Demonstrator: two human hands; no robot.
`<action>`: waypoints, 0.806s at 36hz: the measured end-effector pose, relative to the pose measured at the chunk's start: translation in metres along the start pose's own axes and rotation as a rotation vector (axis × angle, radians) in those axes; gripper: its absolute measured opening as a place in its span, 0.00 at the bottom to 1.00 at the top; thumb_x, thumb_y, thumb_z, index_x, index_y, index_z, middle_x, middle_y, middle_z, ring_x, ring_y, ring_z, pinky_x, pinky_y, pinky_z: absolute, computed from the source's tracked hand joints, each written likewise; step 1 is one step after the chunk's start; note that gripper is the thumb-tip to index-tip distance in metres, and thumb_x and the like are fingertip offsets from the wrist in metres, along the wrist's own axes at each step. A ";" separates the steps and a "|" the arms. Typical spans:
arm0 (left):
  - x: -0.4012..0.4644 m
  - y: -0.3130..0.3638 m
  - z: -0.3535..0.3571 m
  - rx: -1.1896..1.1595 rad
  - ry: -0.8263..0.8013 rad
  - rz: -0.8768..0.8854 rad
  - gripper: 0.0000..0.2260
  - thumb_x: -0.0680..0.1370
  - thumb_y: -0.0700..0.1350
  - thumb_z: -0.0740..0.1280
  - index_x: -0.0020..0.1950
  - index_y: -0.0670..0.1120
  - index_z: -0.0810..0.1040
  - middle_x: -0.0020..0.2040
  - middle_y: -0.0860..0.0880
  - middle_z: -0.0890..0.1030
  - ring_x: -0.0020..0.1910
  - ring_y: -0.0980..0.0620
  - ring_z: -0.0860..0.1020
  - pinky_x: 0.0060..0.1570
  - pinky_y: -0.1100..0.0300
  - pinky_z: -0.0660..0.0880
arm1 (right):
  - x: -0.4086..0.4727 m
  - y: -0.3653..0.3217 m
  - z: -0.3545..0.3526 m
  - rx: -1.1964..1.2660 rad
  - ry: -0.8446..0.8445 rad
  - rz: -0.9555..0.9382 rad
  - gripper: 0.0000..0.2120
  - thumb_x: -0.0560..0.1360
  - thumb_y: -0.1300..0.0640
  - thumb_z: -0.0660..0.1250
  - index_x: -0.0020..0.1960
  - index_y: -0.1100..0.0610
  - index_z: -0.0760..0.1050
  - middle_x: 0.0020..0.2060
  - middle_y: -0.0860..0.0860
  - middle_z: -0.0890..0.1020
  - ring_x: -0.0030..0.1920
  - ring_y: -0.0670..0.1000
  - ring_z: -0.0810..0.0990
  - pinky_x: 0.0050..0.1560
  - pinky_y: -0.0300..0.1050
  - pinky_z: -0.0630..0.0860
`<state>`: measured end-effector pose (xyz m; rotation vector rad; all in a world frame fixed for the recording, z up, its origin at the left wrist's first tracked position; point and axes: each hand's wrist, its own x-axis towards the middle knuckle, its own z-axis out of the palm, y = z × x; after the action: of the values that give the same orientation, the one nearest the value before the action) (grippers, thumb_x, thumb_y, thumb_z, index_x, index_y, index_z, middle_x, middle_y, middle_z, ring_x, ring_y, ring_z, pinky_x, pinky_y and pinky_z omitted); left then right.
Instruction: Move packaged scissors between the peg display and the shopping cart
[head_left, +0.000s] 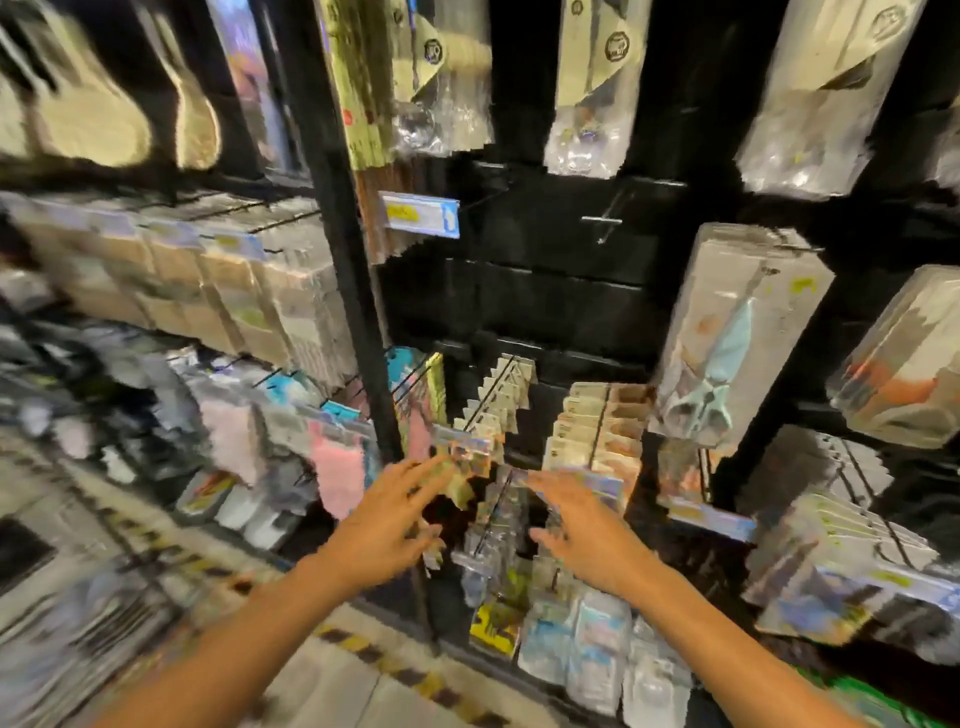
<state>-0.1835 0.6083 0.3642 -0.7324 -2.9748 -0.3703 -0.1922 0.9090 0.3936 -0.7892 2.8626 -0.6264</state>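
Head view, heavily motion-blurred; fine detail unreliable.

Peg display (571, 291): black panel w/ metal pegs, fills centre and right of frame. A black upright post (343, 249) separates it from the shelving at left.

Packaged scissors (727, 343): hang at right-centre of frame, on a peg. Clear plastic pack, tall and narrow, tilted; pale teal-handled scissors visible inside, blades pointing up, handles at bottom. A second pack w/ orange handles (898, 364) hangs just beside it at the right edge. More clear packs w/ beige card tops (597, 83) hang across the top of frame. Stacked card-backed packs (597, 431) sit on pegs at centre, just above the hands.

Left hand (384, 525): lower centre, forearm entering from lower left. Fingers spread and fairly straight, reaching toward a small blurred pack (467, 457) at its fingertips. Contact cannot be confirmed; no grip seen.

Right hand (582, 530): lower centre-right, forearm entering from lower right. Fingers extended wide, palm down, near a clear pack (498, 525) hanging between the two hands. Holding nothing that can be made out.

Both hands are well apart from the teal scissors pack.

Blue price tag (421, 213): upper centre, on a peg end.

Floor w/ yellow-black hazard strip (395, 670): bottom centre.
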 end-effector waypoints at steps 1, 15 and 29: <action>-0.018 -0.011 0.000 0.023 -0.011 -0.054 0.31 0.81 0.61 0.59 0.82 0.55 0.57 0.83 0.52 0.56 0.81 0.46 0.54 0.78 0.42 0.58 | 0.011 -0.011 0.010 -0.015 -0.036 -0.040 0.31 0.82 0.49 0.64 0.81 0.49 0.55 0.80 0.47 0.57 0.80 0.49 0.54 0.79 0.46 0.54; -0.279 -0.138 0.003 -0.034 -0.116 -0.714 0.32 0.83 0.65 0.50 0.83 0.56 0.45 0.84 0.51 0.45 0.82 0.47 0.40 0.79 0.49 0.38 | 0.125 -0.208 0.152 -0.148 -0.325 -0.439 0.32 0.82 0.42 0.61 0.81 0.45 0.52 0.80 0.44 0.53 0.80 0.49 0.51 0.76 0.39 0.48; -0.483 -0.235 0.011 -0.028 -0.156 -1.125 0.33 0.76 0.67 0.53 0.76 0.51 0.68 0.73 0.46 0.75 0.74 0.43 0.68 0.72 0.50 0.65 | 0.211 -0.381 0.281 -0.112 -0.611 -0.614 0.32 0.81 0.44 0.63 0.81 0.49 0.55 0.80 0.46 0.57 0.80 0.49 0.53 0.79 0.44 0.53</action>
<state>0.1350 0.1913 0.2494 1.0326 -3.1871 -0.3781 -0.1371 0.4020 0.2978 -1.5755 2.0992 -0.2036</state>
